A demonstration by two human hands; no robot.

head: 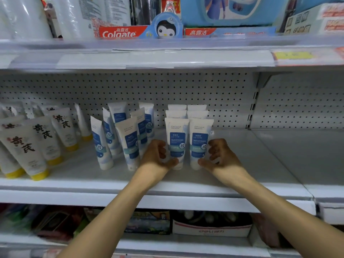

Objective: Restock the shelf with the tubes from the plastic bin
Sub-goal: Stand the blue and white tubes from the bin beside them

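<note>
Two neat rows of white tubes with blue labels stand cap-down on the white shelf (pixel 256 157). My left hand (pixel 158 155) grips the front tube of the left row (pixel 176 135), thumb at its base and fingers curled along its left side. The front tube of the right row (pixel 200 135) is held the same way from the right by my right hand (pixel 218 155). Both tubes stand upright and touch the shelf. The plastic bin is out of view.
Left of my hands several matching blue-label tubes (pixel 130 138) stand loosely and lean. Further left are white tubes with yellow caps (pixel 28 144). Bare shelf lies to the right. A pegboard wall (pixel 186 90) backs it; toothpaste boxes (pixel 119 32) sit above.
</note>
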